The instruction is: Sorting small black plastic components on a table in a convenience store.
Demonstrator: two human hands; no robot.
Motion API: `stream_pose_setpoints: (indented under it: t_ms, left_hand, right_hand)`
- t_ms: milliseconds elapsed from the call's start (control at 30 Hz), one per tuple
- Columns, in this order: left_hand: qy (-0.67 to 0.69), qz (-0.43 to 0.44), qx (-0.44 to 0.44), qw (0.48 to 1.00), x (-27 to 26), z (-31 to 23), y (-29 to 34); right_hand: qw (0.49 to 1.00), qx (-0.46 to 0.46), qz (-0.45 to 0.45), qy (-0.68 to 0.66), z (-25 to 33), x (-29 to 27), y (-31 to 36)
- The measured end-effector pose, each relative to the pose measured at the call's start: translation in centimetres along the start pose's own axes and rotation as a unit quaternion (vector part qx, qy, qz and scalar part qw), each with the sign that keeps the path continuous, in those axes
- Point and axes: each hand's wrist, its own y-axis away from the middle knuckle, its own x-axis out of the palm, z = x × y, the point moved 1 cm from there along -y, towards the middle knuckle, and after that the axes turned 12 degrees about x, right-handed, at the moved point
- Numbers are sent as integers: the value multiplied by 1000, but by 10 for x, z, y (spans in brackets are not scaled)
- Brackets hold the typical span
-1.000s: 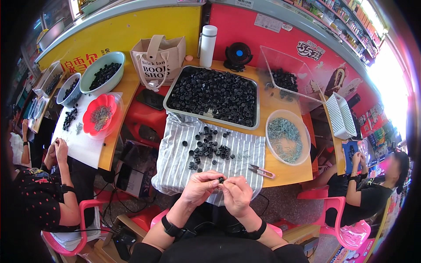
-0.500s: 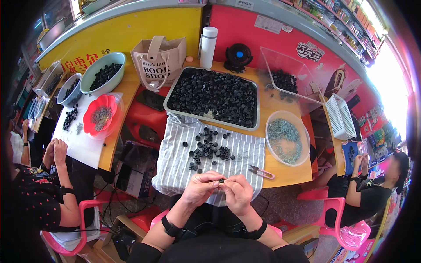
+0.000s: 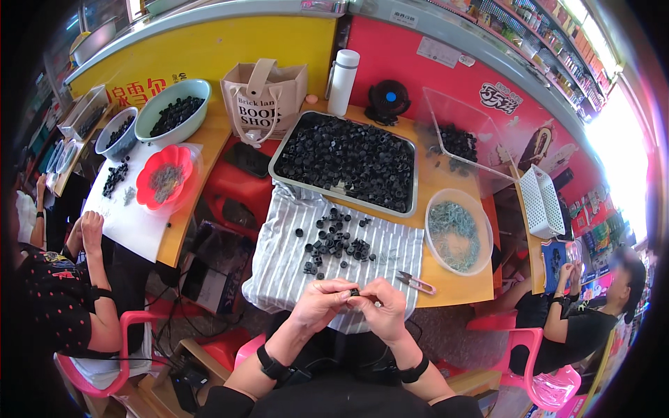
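Observation:
A small round black part [image 3: 354, 292] sits between the fingertips of both my hands, just over the near edge of a striped cloth [image 3: 279, 272]. My left hand [image 3: 320, 304] is closed, pinching it between thumb and forefinger. My right hand [image 3: 383, 308] is closed too, its thumb and finger pressed against the part's other side; its fingertips partly hide it. Beyond my hands a loose pile of similar black parts [image 3: 338, 244] lies on the cloth. Right of the pile rest thread snips [image 3: 417, 282] with pinkish handles, blades slightly apart.
Farther back stands a metal tray [image 3: 412, 209] full of black parts. A round clear tub [image 3: 488, 254] of thin blue-grey bits is at right. Behind are a tote bag [image 3: 265, 97], white bottle [image 3: 343, 83] and fan [image 3: 388, 101]. One person [image 3: 70, 299] sits left, another [image 3: 582, 320] right.
The view has shifted slightly, so the table things appear a little farther right. Both my hands stay together on the black part, with small changes in how the fingers lie.

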Motion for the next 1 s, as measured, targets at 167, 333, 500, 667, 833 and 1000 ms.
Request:
stream_pose_setpoints:
  t_ms: [167, 333, 500, 667, 833, 1000]
  left_hand:
    - [-2, -25, -24, 999, 0, -2, -1]
    - [3, -27, -29, 999, -1, -4, -2]
    - [-25, -27, -36, 999, 1, -3, -2]
    - [-24, -17, -29, 999, 2, -4, -5]
    - [10, 17, -12, 1000, 0, -1, -1]
    - [43, 40, 8, 998, 7, -4, -4]
  right_hand:
    - [997, -29, 47, 52, 3, -8, -12]
    - [995, -21, 72, 68, 7, -9, -15]
    - [985, -38, 98, 138, 10, -15, -16]
    - [987, -35, 64, 144, 8, -13, -14]
    - [986, -24, 41, 158, 23, -14, -7]
    - [983, -24, 88, 160, 26, -17, -8]
